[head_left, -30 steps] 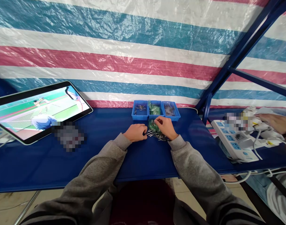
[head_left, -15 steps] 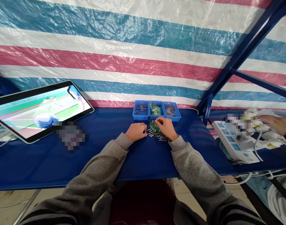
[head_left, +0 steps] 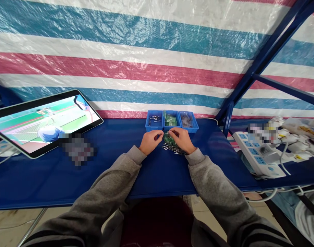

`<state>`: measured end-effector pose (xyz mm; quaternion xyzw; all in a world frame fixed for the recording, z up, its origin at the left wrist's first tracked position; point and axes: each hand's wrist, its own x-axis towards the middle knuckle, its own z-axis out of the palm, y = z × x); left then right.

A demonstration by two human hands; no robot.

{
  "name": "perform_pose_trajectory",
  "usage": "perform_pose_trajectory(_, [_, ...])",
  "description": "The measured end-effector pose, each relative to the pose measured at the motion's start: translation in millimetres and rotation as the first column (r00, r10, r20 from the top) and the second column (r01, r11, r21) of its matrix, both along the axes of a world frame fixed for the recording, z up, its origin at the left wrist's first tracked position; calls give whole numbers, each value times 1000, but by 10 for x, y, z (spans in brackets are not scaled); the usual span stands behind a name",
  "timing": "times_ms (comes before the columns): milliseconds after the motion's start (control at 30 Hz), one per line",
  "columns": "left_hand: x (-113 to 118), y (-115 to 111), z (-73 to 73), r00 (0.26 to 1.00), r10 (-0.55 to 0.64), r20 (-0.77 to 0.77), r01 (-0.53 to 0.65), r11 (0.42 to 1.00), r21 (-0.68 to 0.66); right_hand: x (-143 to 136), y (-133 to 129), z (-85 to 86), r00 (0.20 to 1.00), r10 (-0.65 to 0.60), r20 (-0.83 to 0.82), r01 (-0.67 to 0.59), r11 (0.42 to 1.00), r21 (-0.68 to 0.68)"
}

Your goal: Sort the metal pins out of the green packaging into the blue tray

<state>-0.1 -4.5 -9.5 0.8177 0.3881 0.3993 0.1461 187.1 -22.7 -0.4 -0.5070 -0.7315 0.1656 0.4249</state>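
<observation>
Metal pins lie in a loose, crisscross heap on the blue tabletop, just beyond two gray sleeves that reach in from the near edge. The left hand is beside the heap, its thumb and forefinger curved toward each other in a ring, tips close together. Opposite it, the right hand leans in over the far right part of the heap, fingers bent and bunched toward the thumb. The two sets of fingertips almost meet; whether either pinches a pin is too small to tell. Green material shows between the hands, against the far side of the pins. Well to the right is a white power strip with blue sockets; well to the left, a pixelated object. Farther back, three blue bins stand side by side: the left bin holds a few more pins, the middle bin green packaging, the right bin clear bags. A tablet leans at far left, screen lit. Behind everything hangs a striped plastic sheet.
</observation>
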Motion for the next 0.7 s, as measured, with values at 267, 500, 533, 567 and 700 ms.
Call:
perform_pose_trajectory(267, [16,-9,-7,980,12,199,0,998,-61,-13,-21,31,998,33,-56,-33,999,9])
perform_pose_trajectory(500, [41,-20,-12,967,-17,253,42,995,-93,-14,-43,45,990,50,-129,-56,997,-44])
perform_pose_trajectory(533, [42,-22,-13,968,-11,252,33,996,-82,-15,-47,48,989,53,-136,-61,997,-54])
perform_pose_trajectory(567, [42,-25,-12,968,-7,251,26,997,-73,-17,-50,51,988,57,-141,-67,996,-64])
perform_pose_trajectory(700, [39,-31,-3,970,2,243,14,998,-65,-15,-50,56,987,59,-150,-71,995,-76])
